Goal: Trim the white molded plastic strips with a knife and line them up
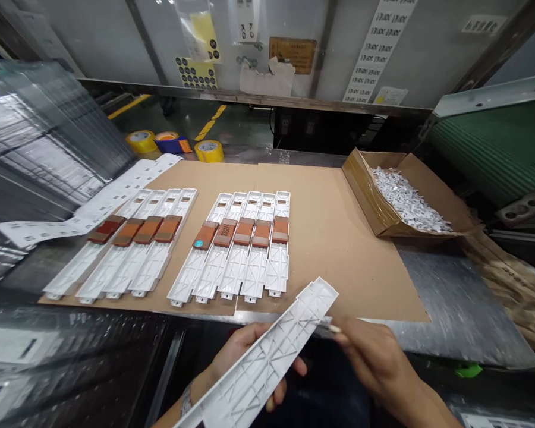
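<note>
A long white ribbed plastic strip [276, 348] slants up to the right across the front of the view. My left hand [227, 356] is closed around it from beneath, with fingertips showing past its right edge. My right hand [378, 356] is at the strip's right edge near the far end, its fingers pinched on a small, thin, pale thing whose kind I cannot make out. Beyond my hands, a group of similar white strips [254, 270] lies side by side, each with a reddish-brown block [261, 233] across it. Another such group [149, 261] lies further left.
Brown cardboard [334, 238] covers much of the metal table [463, 303]. A cardboard box [361, 190] of small white pieces [405, 199] stands at right. Yellow tape rolls [209, 151] sit at the back, near a printed label sheet [116, 196]. Wrapped stacks [49, 131] stand at left.
</note>
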### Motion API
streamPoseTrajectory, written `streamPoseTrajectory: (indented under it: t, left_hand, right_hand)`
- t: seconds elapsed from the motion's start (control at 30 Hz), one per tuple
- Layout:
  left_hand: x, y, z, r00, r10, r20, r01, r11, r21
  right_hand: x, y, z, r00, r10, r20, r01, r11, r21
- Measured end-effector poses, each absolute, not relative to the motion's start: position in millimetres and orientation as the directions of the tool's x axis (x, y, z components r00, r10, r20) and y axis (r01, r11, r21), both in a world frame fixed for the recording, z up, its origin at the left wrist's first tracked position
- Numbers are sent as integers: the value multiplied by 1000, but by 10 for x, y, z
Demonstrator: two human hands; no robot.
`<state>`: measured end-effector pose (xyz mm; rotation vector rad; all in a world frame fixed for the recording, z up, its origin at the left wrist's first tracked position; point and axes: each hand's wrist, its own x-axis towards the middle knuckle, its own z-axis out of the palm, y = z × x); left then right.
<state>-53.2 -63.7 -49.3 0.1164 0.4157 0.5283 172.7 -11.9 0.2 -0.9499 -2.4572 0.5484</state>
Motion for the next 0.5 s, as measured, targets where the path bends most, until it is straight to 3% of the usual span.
streamPoseTrajectory:
  t: [0.1,0.2,0.27,0.33,0.4,0.5]
  left_hand:
    - [-589,-660,-417,701,577,-419,-511,816,270]
    - [-617,-663,-201,554,743,-375,-609,669,426]
    - [-639,-659,-40,433,858,-275,-646,508,570]
    - [-674,-651,53,386,900,-200,-660,422,621]
    - [-715,-633,31,399,895,-199,-691,436,577]
    - [-767,-587,-179,460,856,-236,-738,516,434]
  right_hand:
    - [1875,-9,-97,-216,935,281,720,347,-601]
    - [1981,225,-361,81,979,187,803,47,-594]
    - [1997,427,-586,77,978,196,879,26,-476]
    - [1975,612,-792,-32,970,240,956,100,-276]
    - [1936,740,-933,-166,955,245,977,193,-89]
    - [1869,788,-955,-267,932,243,964,260,62]
